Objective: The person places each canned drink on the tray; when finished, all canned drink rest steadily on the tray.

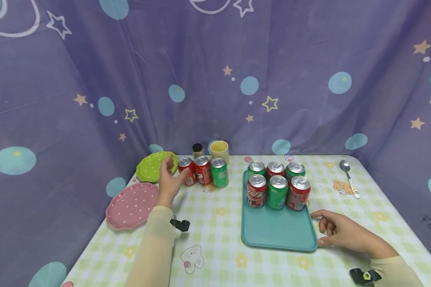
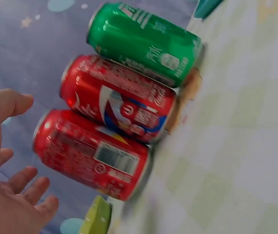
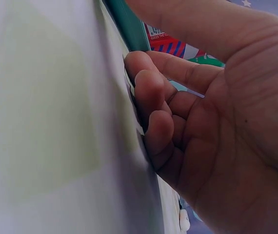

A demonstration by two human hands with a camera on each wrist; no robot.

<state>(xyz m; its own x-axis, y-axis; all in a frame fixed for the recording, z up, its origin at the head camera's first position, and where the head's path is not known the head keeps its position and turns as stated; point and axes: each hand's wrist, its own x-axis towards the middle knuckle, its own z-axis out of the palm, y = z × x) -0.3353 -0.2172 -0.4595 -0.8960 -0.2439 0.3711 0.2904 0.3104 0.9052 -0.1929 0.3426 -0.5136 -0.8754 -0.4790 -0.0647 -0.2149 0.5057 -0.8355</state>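
My left hand (image 1: 170,181) reaches beside the leftmost red soda can (image 1: 187,172), thumb and fingers spread with a gap to the can in the left wrist view. Next to that can stand another red can (image 1: 202,170) and a green can (image 1: 220,173), all upright in a row. My right hand (image 1: 339,231) rests by the right edge of a teal tray (image 1: 276,231), thumb and index finger at its rim, other fingers loosely bent. Several red and green cans (image 1: 277,192) stand in two rows on the tray's far half.
At the left lie a pink dotted plate (image 1: 131,207) and a green dotted plate (image 1: 152,169). Behind the row of cans stand a black-lidded jar (image 1: 198,150) and a yellow cup (image 1: 220,150). A spoon (image 1: 351,181) lies at the far right of the checked tablecloth (image 1: 215,247).
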